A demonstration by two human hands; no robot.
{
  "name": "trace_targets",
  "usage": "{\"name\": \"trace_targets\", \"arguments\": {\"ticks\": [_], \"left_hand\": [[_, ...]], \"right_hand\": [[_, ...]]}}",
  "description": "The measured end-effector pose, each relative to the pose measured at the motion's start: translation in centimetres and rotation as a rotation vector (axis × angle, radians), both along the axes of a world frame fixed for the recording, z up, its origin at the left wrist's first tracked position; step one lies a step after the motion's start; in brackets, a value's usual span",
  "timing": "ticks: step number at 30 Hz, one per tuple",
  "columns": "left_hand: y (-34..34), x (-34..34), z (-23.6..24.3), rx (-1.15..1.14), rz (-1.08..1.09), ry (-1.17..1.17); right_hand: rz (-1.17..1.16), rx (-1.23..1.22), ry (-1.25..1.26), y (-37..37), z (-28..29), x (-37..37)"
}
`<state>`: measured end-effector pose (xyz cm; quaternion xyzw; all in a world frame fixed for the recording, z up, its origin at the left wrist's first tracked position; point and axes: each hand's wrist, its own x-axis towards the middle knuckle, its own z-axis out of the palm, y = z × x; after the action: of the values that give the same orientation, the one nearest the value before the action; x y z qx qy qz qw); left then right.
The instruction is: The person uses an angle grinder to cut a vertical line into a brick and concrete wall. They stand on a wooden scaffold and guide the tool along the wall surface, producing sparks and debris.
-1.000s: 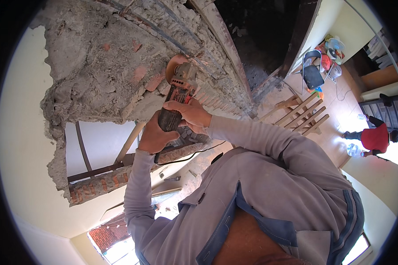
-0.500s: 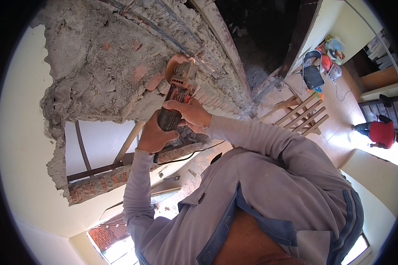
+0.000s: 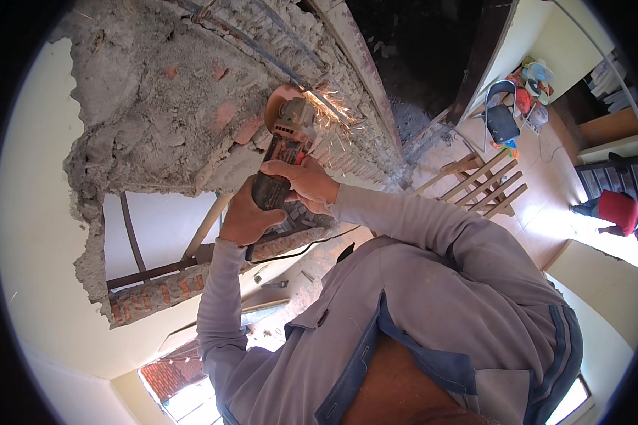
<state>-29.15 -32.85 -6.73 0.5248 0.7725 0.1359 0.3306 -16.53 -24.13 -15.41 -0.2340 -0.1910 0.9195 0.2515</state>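
Note:
Both my hands grip an angle grinder (image 3: pixel 285 146) raised against broken concrete (image 3: pixel 149 106). My left hand (image 3: pixel 247 216) wraps round the rear of its dark body, where the power cord (image 3: pixel 298 253) hangs down. My right hand (image 3: pixel 307 183) closes round the grinder's side, nearer the head. The reddish-brown disc (image 3: pixel 279 106) meets a bare steel reinforcing bar (image 3: pixel 266 60) at its edge. Bright sparks (image 3: pixel 333 106) spray from there to the right and down. More rebar runs alongside, up to the top edge.
An opening with a brick edge (image 3: pixel 156 299) lies left of my hands. To the right stand a wooden slatted frame (image 3: pixel 485 185), a folding chair (image 3: pixel 502 117) and a heap of household things (image 3: pixel 535 81). A person in red (image 3: pixel 619 211) bends at the far right.
The sparks have grown much brighter and spread farther to the right. My hands and the grinder stay almost in place. The person in red has shifted and bent over slightly.

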Motion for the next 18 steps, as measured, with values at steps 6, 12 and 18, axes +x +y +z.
{"name": "trace_targets", "arguments": {"ticks": [6,12,18], "left_hand": [[-0.03,-0.32,-0.22,-0.014,0.001,-0.003],[0.04,-0.45,-0.41,0.0,-0.006,-0.016],[0.0,-0.29,-0.28,-0.01,0.001,-0.01]], "right_hand": [[0.011,0.004,-0.002,0.1,0.33,0.21],[0.013,0.003,-0.027,0.15,0.42,0.28],[-0.001,-0.009,0.003,0.1,0.09,0.06]]}}
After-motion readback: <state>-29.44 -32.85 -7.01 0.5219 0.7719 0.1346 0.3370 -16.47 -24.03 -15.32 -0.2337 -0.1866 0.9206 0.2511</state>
